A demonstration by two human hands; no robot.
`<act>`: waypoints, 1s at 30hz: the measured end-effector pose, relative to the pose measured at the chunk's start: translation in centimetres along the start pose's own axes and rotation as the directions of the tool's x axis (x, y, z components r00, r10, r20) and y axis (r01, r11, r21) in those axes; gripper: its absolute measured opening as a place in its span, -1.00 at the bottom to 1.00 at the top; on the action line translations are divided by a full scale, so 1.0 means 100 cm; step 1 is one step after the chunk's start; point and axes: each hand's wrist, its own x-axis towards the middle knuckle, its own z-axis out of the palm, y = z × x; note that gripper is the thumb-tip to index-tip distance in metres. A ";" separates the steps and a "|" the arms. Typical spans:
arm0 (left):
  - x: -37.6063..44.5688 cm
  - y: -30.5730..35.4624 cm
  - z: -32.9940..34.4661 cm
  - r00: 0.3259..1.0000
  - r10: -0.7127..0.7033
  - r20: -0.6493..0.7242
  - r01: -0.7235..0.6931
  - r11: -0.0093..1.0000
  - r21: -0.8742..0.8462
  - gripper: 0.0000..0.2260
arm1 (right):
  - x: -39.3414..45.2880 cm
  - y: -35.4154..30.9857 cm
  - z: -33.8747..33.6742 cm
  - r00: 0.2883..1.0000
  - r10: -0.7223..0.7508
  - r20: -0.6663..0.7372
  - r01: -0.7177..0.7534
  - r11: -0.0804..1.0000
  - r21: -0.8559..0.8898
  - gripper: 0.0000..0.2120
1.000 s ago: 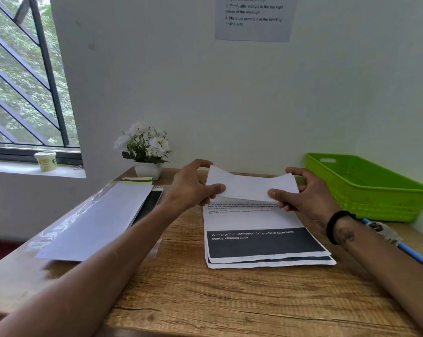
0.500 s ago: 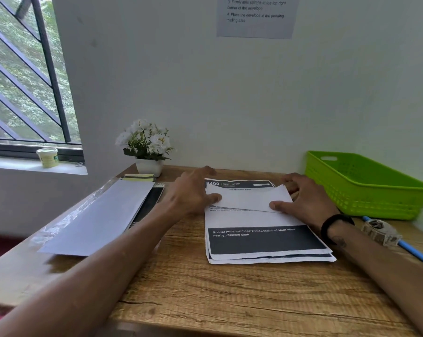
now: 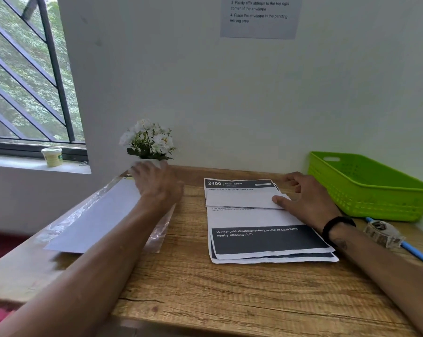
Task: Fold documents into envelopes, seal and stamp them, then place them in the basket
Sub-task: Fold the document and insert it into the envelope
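Folded document (image 3: pixel 242 199) flat on top of printed sheet stack (image 3: pixel 266 239), centre-right of wooden table (image 3: pixel 205 300), lying across stack's far half just below the "2400" header. Right hand (image 3: pixel 305 198) resting at fold's right end, thumb on paper, other fingers loosely curled over table just past stack's far right corner; pressing, not gripping. Black band on right wrist. Left hand (image 3: pixel 157 184) blurred, fingers spread and relaxed, holding nothing, over far end of envelope pack (image 3: pixel 96 215); contact with it not clear. Envelope pack: white envelopes in clear plastic wrap, lying diagonally along table's left side, well apart from stack. Green basket (image 3: pixel 376 190) at far right against wall, just right of right hand, contents not visible from this angle. Tape roll (image 3: pixel 382 233) and blue pen (image 3: pixel 415 251) near basket's near edge, right of right forearm. Small white pot of white flowers (image 3: pixel 149 142) at far left of table, just beyond left hand, partly hidden by it. Printed instruction sheet (image 3: pixel 259 17) on wall above. Small tub (image 3: pixel 51 156) on windowsill at far left beside barred window. Nothing lying between stack and basket apart from right hand.
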 end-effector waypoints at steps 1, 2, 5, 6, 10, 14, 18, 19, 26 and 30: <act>0.003 -0.005 0.003 0.996 -0.053 0.072 0.053 0.999 0.008 -0.34 | 0.000 0.000 0.000 1.000 -0.006 -0.005 0.006 1.000 0.000 -0.44; 0.006 -0.009 0.006 0.984 -0.101 0.144 0.103 0.995 -0.007 -0.33 | -0.001 -0.001 0.000 1.000 -0.012 -0.008 0.012 1.000 0.004 -0.46; 0.010 -0.013 0.007 0.951 -0.168 0.258 0.179 0.984 -0.022 -0.38 | -0.002 -0.003 0.002 1.000 -0.028 -0.005 0.028 0.999 0.020 -0.49; 0.010 -0.012 0.007 0.955 -0.156 0.251 0.165 0.986 -0.015 -0.43 | -0.002 -0.003 0.002 1.000 -0.029 0.001 0.029 0.999 0.027 -0.50; 0.010 -0.008 0.004 0.985 -0.040 0.170 0.039 0.999 0.009 -0.49 | -0.002 -0.002 0.003 0.999 -0.031 0.009 0.030 0.998 0.057 -0.54; 0.016 -0.015 0.004 0.977 -0.121 0.177 0.117 0.992 0.038 -0.17 | -0.003 -0.001 0.002 0.999 -0.047 0.014 0.046 0.996 0.070 -0.61; 0.018 -0.020 0.004 0.956 -0.177 0.235 0.184 0.983 -0.009 -0.07 | -0.003 -0.001 0.003 0.998 -0.053 0.025 0.051 0.996 0.069 -0.67; 0.019 -0.021 0.004 0.959 -0.163 0.233 0.171 0.985 -0.014 -0.08 | -0.003 -0.001 0.003 0.998 -0.052 0.026 0.049 0.996 0.074 -0.67; 0.014 -0.022 -0.004 0.967 -0.116 0.227 0.126 0.992 -0.030 -0.14 | -0.002 0.001 0.005 0.999 -0.045 0.016 0.044 0.997 0.067 -0.65; 0.010 -0.019 -0.008 0.981 -0.087 0.172 0.098 0.994 -0.056 -0.15 | -0.002 0.000 0.005 0.999 -0.045 0.012 0.044 0.997 0.064 -0.64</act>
